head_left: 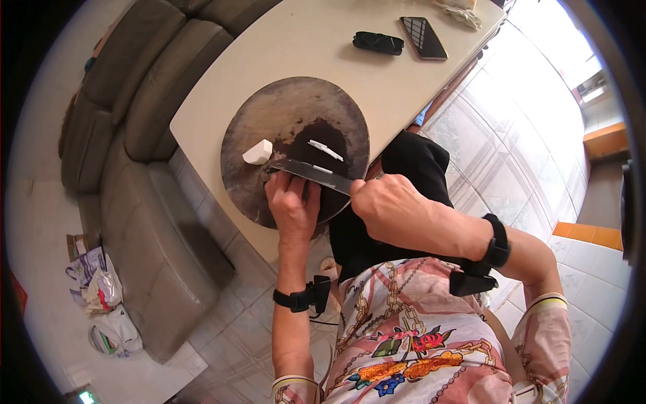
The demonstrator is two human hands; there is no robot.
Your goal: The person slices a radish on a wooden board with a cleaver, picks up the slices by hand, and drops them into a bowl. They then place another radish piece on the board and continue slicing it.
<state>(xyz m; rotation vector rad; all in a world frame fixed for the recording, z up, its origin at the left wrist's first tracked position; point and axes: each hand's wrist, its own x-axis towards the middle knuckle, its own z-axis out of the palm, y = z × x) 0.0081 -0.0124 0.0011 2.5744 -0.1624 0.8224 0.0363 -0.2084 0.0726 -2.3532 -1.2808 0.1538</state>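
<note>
On a round dark cutting board (259,121) lies a white block (258,153) at the left, with thin white strips (326,149) to its right. My right hand (383,202) is wrapped round the handle of a knife (316,174), whose blade points left across the board. A small white piece (323,170) shows along the blade's upper edge. My left hand (292,200) is just below the blade, its fingers curled down at the board. The fingertips are partly hidden by the blade, and what they hold cannot be made out.
The board rests on a cream table (296,40). Farther back on it are a black case (378,43), a phone (423,38) and a crumpled pale item (461,15). A grey sofa (155,236) stands at the left, with bags (101,289) on the floor beyond it.
</note>
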